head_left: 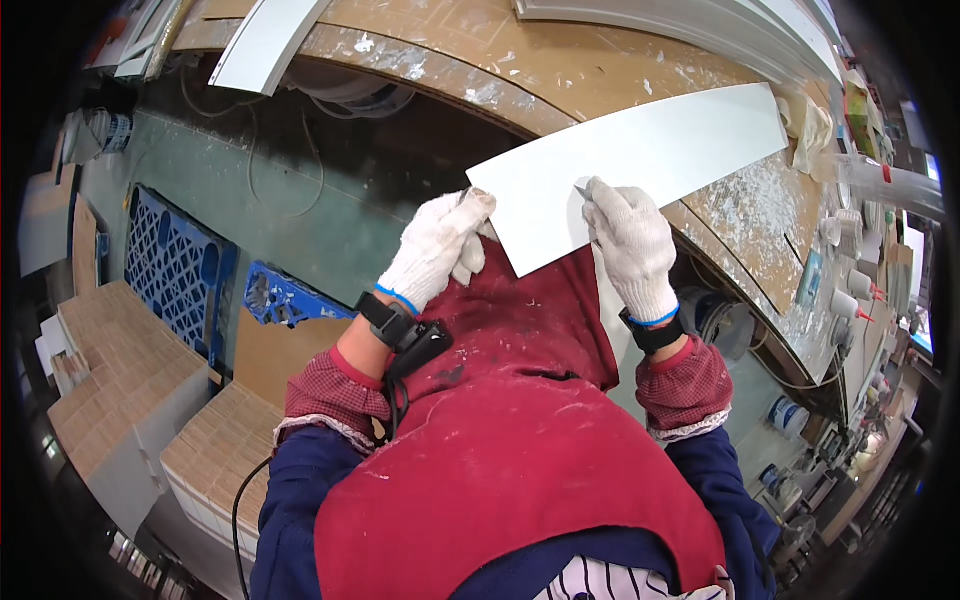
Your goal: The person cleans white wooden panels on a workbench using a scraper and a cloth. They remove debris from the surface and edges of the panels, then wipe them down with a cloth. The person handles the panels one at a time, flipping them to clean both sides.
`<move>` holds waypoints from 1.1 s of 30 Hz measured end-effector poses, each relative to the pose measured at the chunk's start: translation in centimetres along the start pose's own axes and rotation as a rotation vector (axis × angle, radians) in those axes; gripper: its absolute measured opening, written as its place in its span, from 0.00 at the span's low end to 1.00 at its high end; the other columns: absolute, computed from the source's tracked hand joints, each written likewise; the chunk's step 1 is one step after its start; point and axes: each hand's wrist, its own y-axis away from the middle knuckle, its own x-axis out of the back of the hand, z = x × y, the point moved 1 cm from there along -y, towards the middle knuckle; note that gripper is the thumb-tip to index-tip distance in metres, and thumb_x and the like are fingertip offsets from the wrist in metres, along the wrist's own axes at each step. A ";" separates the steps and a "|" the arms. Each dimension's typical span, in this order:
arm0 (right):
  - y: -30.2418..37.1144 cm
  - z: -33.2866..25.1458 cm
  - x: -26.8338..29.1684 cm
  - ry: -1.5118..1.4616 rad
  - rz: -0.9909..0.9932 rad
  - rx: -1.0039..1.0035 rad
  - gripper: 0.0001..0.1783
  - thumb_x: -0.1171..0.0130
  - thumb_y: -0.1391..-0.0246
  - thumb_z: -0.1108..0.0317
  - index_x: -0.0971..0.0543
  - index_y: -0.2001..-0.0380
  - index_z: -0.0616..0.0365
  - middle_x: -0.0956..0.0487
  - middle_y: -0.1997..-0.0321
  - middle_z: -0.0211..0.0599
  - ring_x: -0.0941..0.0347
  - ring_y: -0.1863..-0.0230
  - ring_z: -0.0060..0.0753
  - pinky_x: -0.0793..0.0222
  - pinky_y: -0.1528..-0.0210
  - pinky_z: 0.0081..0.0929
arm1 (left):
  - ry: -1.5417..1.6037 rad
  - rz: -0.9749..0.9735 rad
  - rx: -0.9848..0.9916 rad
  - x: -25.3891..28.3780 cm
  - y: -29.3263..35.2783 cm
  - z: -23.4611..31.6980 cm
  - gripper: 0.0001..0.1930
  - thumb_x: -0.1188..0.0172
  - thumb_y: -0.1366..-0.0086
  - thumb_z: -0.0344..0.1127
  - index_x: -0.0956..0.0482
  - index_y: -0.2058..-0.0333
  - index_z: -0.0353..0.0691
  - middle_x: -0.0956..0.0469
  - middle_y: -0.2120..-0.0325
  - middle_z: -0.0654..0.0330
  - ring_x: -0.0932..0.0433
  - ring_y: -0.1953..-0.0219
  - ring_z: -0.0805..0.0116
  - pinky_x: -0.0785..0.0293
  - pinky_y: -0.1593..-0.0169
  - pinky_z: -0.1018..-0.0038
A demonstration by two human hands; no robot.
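Overhanging workbench [600,70]: white panel [650,155]; crumpled cloth [812,138] at right end.

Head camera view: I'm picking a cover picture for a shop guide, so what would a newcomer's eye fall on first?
The deep red apron stands out first, filling the lower middle. Above it, a long white panel slants up to the right across the edge of the paint-spattered bench, with the gloved left hand at its left end and the gloved right hand over its near edge.
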 end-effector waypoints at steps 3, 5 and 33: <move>0.0 -1.1 -0.6 0.057 0.027 0.054 0.17 0.39 0.52 0.74 0.21 0.56 0.56 0.20 0.69 0.37 0.23 0.70 0.38 0.26 0.68 0.28 | -0.003 -0.009 -0.009 0.3 -0.3 -0.3 0.19 0.45 0.35 0.50 0.26 0.74 0.39 0.31 0.90 0.64 0.37 0.92 0.78 0.44 0.87 0.82; 0.7 -1.5 -1.6 -0.108 0.069 0.132 0.12 0.41 0.49 0.72 0.20 0.59 0.58 0.21 0.72 0.37 0.23 0.71 0.36 0.27 0.68 0.26 | 0.003 -0.016 0.025 0.0 -0.1 0.0 0.18 0.45 0.35 0.49 0.25 0.73 0.39 0.31 0.90 0.64 0.37 0.91 0.78 0.44 0.87 0.81; 1.3 -5.2 -1.1 -0.104 -0.188 0.065 0.19 0.39 0.49 0.73 0.22 0.52 0.50 0.20 0.67 0.40 0.22 0.68 0.42 0.26 0.65 0.32 | 0.028 -0.043 0.037 0.0 -0.1 -0.2 0.19 0.44 0.36 0.50 0.23 0.74 0.38 0.31 0.90 0.64 0.35 0.90 0.77 0.42 0.86 0.81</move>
